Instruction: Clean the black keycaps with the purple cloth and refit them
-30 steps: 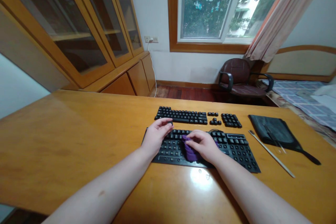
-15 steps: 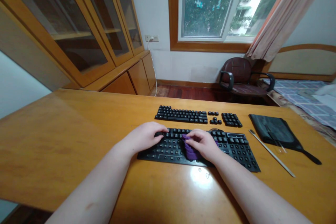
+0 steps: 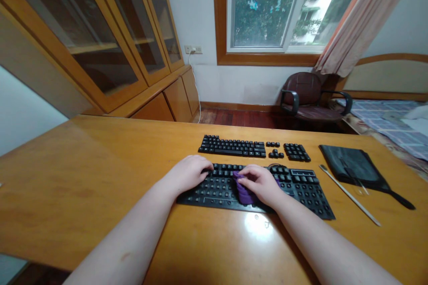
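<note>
Both hands sit on the black keyboard (image 3: 301, 191). The right hand (image 3: 262, 183) has its fingers closed on a purple cloth (image 3: 244, 193) at the keyboard's middle. The left hand (image 3: 189, 173) lies loosely curved at its left end, gripping nothing. Rows of keycaps (image 3: 234, 146) lie just beyond.

Where the purple cloth (image 3: 245, 192) is gripped by the right hand (image 3: 262, 183), the way to the left is blocked by the left hand (image 3: 187, 173), which is laid on the keyboard (image 3: 301, 191). Just beyond the grip, rows of loose keys (image 3: 232, 146) are set out. Well off to the right of the grip, a thin stick (image 3: 349, 194) and a black pouch (image 3: 349, 165) are laid. Bare table (image 3: 83, 173) is found nearer the person and far past the left hand.
</note>
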Tool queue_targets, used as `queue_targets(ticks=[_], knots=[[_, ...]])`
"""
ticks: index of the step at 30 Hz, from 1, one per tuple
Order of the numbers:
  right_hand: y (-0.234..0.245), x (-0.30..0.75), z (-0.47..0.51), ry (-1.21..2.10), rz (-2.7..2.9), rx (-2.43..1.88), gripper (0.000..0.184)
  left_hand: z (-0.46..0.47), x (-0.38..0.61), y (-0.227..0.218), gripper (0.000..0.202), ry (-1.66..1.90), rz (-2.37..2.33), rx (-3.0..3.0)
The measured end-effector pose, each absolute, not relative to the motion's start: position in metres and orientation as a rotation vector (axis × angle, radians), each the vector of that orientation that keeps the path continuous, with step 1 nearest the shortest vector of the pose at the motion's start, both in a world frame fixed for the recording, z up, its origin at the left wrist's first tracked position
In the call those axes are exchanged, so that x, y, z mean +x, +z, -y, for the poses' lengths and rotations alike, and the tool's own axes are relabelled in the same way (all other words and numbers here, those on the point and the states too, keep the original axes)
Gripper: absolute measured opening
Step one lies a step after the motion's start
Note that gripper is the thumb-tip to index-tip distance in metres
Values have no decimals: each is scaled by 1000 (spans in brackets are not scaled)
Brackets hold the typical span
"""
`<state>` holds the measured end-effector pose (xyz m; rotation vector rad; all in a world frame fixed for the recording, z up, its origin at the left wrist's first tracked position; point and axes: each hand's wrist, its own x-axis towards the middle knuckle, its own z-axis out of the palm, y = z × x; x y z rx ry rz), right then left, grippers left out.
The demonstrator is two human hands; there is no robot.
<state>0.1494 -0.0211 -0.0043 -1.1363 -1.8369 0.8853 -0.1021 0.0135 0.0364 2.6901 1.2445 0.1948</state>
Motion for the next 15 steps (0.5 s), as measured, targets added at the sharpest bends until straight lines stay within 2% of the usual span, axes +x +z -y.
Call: queue_targets(ticks=[15], knots=[[-6, 150, 21, 886, 1847, -1136, 9, -12, -101, 43, 16, 164, -1292, 2734]])
